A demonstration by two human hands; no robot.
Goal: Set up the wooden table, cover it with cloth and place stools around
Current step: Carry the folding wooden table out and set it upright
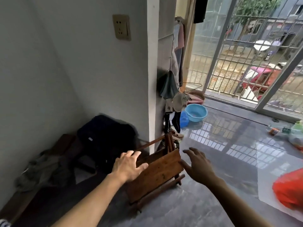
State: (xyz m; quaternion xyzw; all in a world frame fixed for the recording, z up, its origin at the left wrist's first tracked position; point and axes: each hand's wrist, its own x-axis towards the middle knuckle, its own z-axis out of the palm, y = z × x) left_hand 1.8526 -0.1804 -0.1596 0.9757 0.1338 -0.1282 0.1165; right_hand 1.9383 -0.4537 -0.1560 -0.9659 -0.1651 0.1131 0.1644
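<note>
While both arms reach in from the bottom of the frame, a small brown wooden folding table (156, 176) sits collapsed on the grey glossy tiled floor (205, 202) just below the centre, tipped with its plank top facing the camera and its thin legs and rails sticking out above and below it. The left hand (128, 166) lies over the upper left edge of that top, fingers spread and only lightly bent; whether they actually close on the wood cannot be told, and it looks released. The right hand (196, 165) hovers at the right edge of the top, fingers loose and splayed, the thumb just beside or touching the corner, grasping nothing.

Left of the table, in the lower left of the frame, a dark navy fabric bag (105, 138) rests on a low dark wooden stool (68, 145), with a crumpled grey-green cloth (42, 169) beside it. A white wall pillar (152, 71) rises behind the table, and a beige wall socket (121, 27) shows at upper centre. Clothes hang along the pillar's right side. A round light-blue plastic basin (196, 112) stands on the floor right of centre, near a barred metal sliding door (246, 54) in the upper right. A red plastic bag (290, 189) lies at the lower right edge.
</note>
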